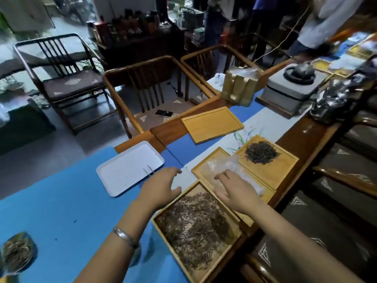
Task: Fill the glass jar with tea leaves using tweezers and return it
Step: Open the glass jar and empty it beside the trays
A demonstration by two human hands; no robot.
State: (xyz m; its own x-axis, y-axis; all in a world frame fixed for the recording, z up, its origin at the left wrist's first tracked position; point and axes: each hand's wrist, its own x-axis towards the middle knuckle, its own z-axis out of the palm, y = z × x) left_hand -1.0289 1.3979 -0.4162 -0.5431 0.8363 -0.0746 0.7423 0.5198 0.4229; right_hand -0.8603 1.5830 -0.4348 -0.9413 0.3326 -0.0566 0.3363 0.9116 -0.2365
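Note:
The metal tweezers (147, 170) lie on the white tray (122, 170), near its right edge. My left hand (161, 187) hovers just right of them, fingers spread, holding nothing. My right hand (234, 192) is spread palm-down over a clear plastic bag (226, 165) lying in the middle wooden tray (201, 169); whether it touches the bag I cannot tell. A wooden tray (237, 219) of brown tea leaves (193, 227) sits nearest me. A glass jar (17, 252) with tea leaves inside stands at the bottom left on the blue cloth.
A further wooden tray (285, 166) holds a pile of dark tea (261, 152). An empty wooden tray (212, 124) lies beyond. A gold box (238, 86) and a kettle on a grey base (293, 82) stand at the far end. Chairs and standing people are behind the table.

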